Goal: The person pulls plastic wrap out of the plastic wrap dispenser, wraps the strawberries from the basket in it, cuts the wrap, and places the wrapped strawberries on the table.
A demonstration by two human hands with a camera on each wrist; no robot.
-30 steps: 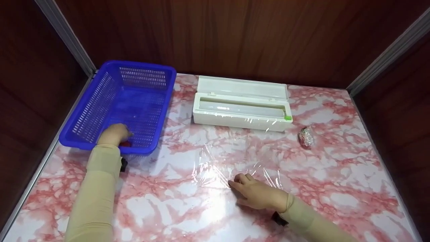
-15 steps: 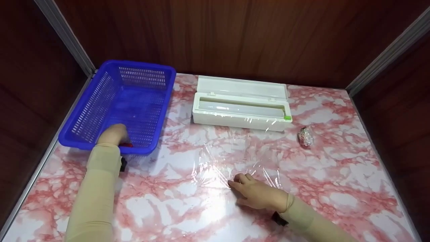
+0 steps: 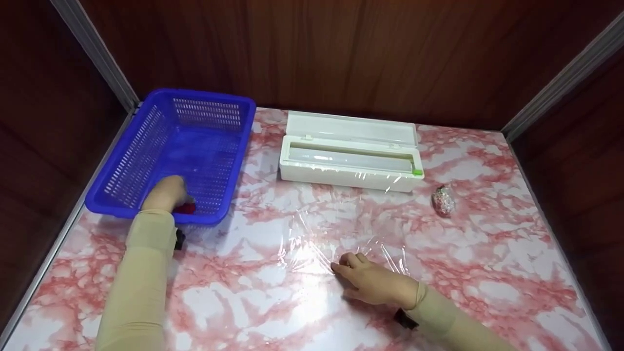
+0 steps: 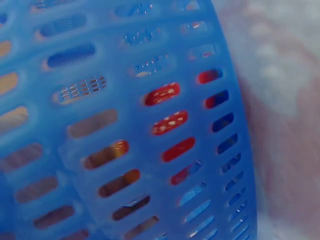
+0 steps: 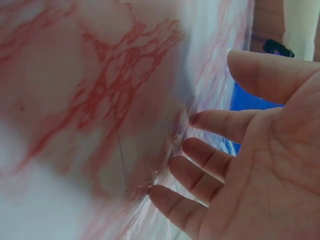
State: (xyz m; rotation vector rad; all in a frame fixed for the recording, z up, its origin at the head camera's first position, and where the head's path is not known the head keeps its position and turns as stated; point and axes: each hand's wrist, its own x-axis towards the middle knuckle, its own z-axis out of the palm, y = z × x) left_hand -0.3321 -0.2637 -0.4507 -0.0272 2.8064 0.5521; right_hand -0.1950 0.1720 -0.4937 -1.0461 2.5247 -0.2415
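Note:
My left hand point(image 3: 167, 191) reaches down into the near end of the blue plastic basket point(image 3: 236, 161), its fingers bent over a strawberry point(image 3: 186, 208). Through the basket slots in the left wrist view, the strawberry point(image 4: 170, 122) shows red with pale specks; most of my fingers are hidden. Clear cling film point(image 3: 312, 243) stretches from the white dispenser box point(image 3: 346, 179) toward the front of the table. On its near edge rests my right hand point(image 3: 375, 282), fingers loosely extended and fingertips touching the film, as the right wrist view shows.
To the right of the dispenser lies a small film-wrapped red and green bundle point(image 3: 443, 201). The dispenser's lid point(image 3: 351, 127) is raised, with a green slider point(image 3: 418, 172) at its right end. Dark wood panels point(image 3: 341, 58) enclose the marbled table on three sides.
Inside the basket, my left hand has shifted slightly and more of the strawberry shows beside its fingers. My right hand has stayed still on the film.

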